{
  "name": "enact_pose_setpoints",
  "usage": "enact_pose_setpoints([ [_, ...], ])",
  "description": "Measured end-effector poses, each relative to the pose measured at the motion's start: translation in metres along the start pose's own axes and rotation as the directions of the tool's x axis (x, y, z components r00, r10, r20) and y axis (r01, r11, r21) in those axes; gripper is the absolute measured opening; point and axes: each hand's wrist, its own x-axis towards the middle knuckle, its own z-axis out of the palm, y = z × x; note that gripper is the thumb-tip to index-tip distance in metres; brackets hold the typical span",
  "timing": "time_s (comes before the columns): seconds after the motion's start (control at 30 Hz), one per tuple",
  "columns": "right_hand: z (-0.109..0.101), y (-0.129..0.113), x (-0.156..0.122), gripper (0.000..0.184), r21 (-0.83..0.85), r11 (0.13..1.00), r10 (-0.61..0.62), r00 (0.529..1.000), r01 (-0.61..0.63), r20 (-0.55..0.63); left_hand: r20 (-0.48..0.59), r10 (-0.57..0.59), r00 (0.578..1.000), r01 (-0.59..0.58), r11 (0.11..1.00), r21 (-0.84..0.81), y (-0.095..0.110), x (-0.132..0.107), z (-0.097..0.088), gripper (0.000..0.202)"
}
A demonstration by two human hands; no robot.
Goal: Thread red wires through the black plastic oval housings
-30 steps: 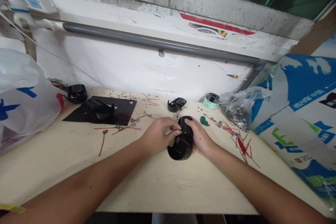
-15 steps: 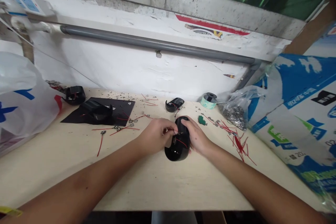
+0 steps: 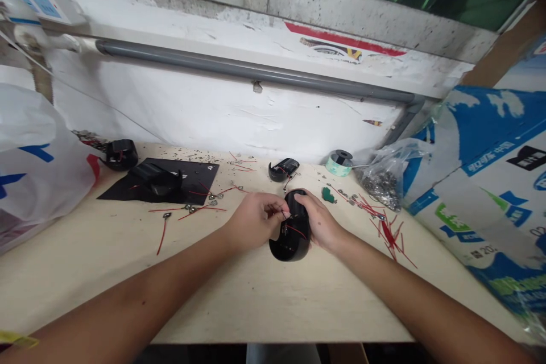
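Note:
A black oval plastic shell lies open side up on the pale wooden table, with a red wire running across its inside. My right hand wraps round the shell's right side and far end. My left hand is at the shell's left edge, its fingertips pinched on the end of the red wire.
A black mat with a black shell part on it lies at the left, loose red wires beside it. Another black part, a solder spool, a bag of metal bits and more red wires lie behind and right. White plastic bag at left, printed sack at right.
Both hands and the shell stay almost where they were; the left fingertips have shifted slightly on the wire. The camera has tilted a little.

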Motion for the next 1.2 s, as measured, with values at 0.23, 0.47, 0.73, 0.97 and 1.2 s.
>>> enact_pose_setpoints([
  [0.23,-0.003,0.004,0.0,0.033,-0.042,0.998,0.054,0.997,-0.051,0.059,-0.001,0.15,0.989,-0.147,0.973,0.178,-0.003,-0.004,0.001,0.018],
  [0.47,-0.001,0.003,0.0,0.031,-0.034,0.999,0.021,0.999,-0.019,0.048,0.027,0.304,0.952,-0.295,0.894,0.336,-0.002,-0.005,-0.002,0.021],
  [0.73,0.002,-0.001,-0.002,0.027,-0.034,0.999,0.002,1.0,-0.001,0.019,0.091,0.328,0.94,-0.337,0.855,0.395,0.0,-0.005,-0.008,0.022],
  [0.97,0.003,-0.009,-0.006,0.029,-0.137,0.991,0.001,1.0,0.001,0.016,0.194,0.349,0.917,-0.399,0.764,0.507,0.0,-0.005,-0.007,0.023],
  [1.2,0.002,-0.004,-0.003,0.031,-0.056,0.998,0.035,0.999,-0.033,0.033,0.138,0.341,0.93,-0.365,0.815,0.45,0.001,-0.005,-0.007,0.024],
])
